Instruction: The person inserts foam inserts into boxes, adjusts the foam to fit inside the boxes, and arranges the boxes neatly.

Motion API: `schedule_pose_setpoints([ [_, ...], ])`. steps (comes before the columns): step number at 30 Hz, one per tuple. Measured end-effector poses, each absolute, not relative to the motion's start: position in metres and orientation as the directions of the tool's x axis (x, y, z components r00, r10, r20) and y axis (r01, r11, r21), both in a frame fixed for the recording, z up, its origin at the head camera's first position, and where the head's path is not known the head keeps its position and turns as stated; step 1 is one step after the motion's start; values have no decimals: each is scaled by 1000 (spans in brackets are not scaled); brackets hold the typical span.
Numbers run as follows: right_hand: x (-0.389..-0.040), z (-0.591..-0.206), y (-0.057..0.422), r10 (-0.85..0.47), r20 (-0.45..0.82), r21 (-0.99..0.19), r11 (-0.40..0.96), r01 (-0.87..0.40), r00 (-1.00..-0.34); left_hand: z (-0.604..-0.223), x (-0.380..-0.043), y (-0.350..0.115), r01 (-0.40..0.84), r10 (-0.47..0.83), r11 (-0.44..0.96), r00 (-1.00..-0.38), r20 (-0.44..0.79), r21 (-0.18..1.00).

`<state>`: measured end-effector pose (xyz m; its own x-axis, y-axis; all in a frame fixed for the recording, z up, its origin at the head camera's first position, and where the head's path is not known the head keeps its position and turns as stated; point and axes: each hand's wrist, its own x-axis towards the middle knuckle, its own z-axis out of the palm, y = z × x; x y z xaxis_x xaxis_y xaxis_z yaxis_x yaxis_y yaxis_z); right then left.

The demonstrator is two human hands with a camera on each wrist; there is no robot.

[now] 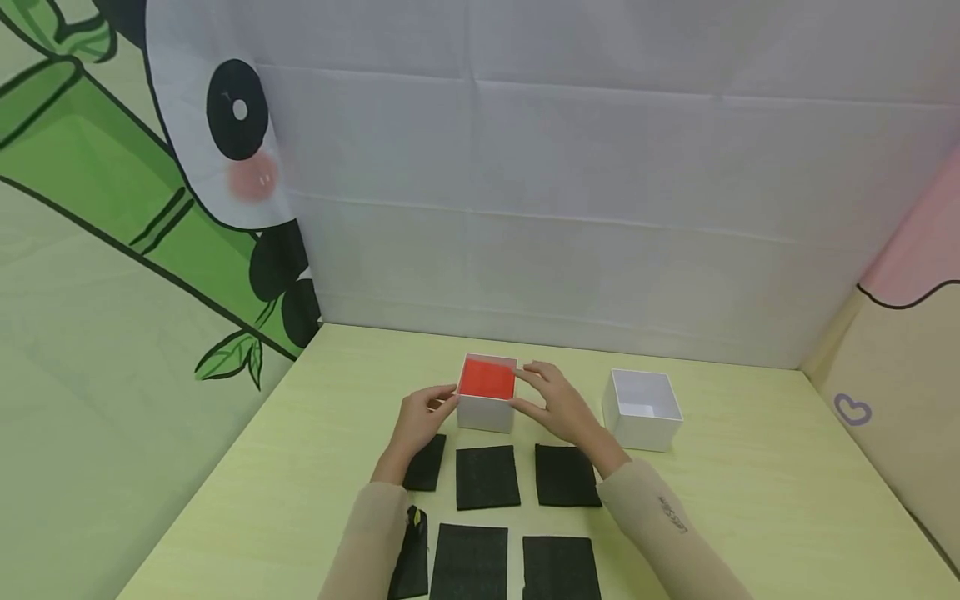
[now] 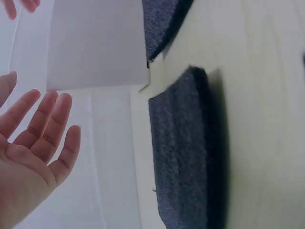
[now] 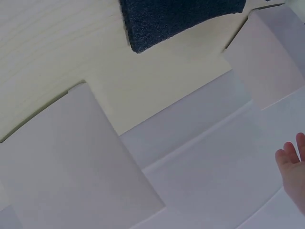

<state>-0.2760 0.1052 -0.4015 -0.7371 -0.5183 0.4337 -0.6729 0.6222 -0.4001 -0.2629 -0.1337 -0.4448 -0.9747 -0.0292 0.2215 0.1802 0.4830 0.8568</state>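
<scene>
Head cam high, fwd/down, wrist cams close-up, both get white box (image 1: pixel 484 414) btwn hands (image 1: pixel 418 422)

A white open-topped box (image 1: pixel 484 414) stands upright on the pale table (image 1: pixel 757 492). A flat red piece (image 1: pixel 487 379) lies within its rim.

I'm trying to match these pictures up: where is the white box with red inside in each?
Head: the white box with red inside is below centre.
Left wrist: same box, upper left, red not visible.
Right wrist: same box, upper right, looking smaller than the other white box.
Shared landmark: dark flat pieces.
</scene>
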Motion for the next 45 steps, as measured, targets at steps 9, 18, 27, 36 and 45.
schedule_pose_setpoints([
  [9, -267, -401, 120, -504, 478, -400, 605, -689, -720, -431, -246, -132, 258, -7, 475, -955, 297, 841],
  [18, -254, -398, 139, -460, 495, -452, 588, -671, -737, -422, -227, -121, 330, 84, 436, -941, 328, 837],
  [27, -244, -401, 167, -420, 482, -496, 593, -634, -769, -419, -215, -107, 377, 154, 391, -926, 345, 839],
  [36, -238, -408, 197, -383, 511, -486, 609, -627, -769, -414, -206, -96, 389, 199, 381, -920, 337, 838],
  [45, -234, -414, 227, -323, 507, -483, 662, -573, -799, -408, -196, -84, 413, 248, 324, -905, 345, 851],
])
